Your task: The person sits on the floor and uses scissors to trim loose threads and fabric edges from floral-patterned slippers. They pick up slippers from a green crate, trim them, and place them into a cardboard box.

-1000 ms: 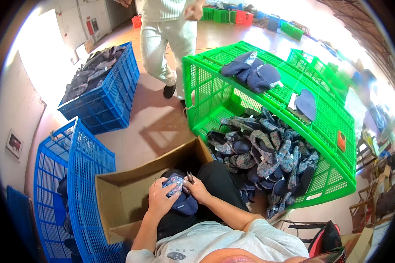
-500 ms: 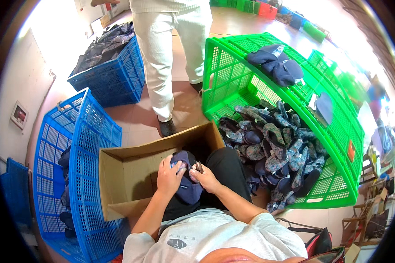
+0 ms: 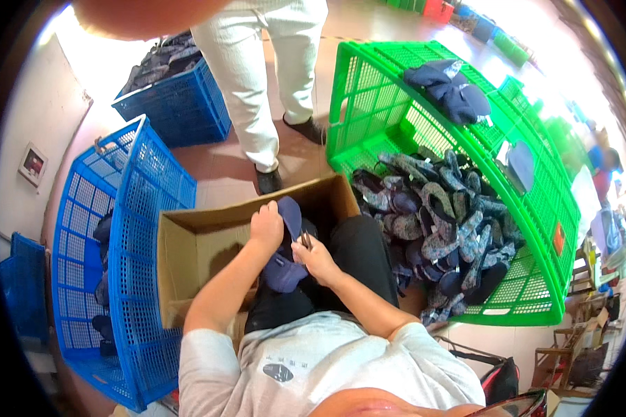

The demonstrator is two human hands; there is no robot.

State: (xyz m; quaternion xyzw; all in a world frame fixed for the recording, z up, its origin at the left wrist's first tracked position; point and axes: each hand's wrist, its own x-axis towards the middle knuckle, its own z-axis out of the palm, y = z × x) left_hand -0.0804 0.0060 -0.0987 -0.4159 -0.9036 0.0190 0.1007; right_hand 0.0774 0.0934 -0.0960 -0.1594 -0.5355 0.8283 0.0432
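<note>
My left hand (image 3: 266, 226) grips the top of a dark blue cap (image 3: 285, 244), fingers curled over its edge. My right hand (image 3: 316, 256) pinches a small metal tool (image 3: 305, 240) against the cap. The cap rests on my lap, just right of an open cardboard box (image 3: 195, 243). Further right of the box sits a green crate (image 3: 396, 104) heaped with caps (image 3: 431, 215); left of the box stand blue crates (image 3: 129, 229). Beyond the box, a person in white trousers (image 3: 257, 76) stands.

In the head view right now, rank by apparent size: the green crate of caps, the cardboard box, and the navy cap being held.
1. Green crate, largest.
2. Cardboard box, partly hidden by the arms.
3. Navy cap, smallest, held between left hand and right hand.
</note>
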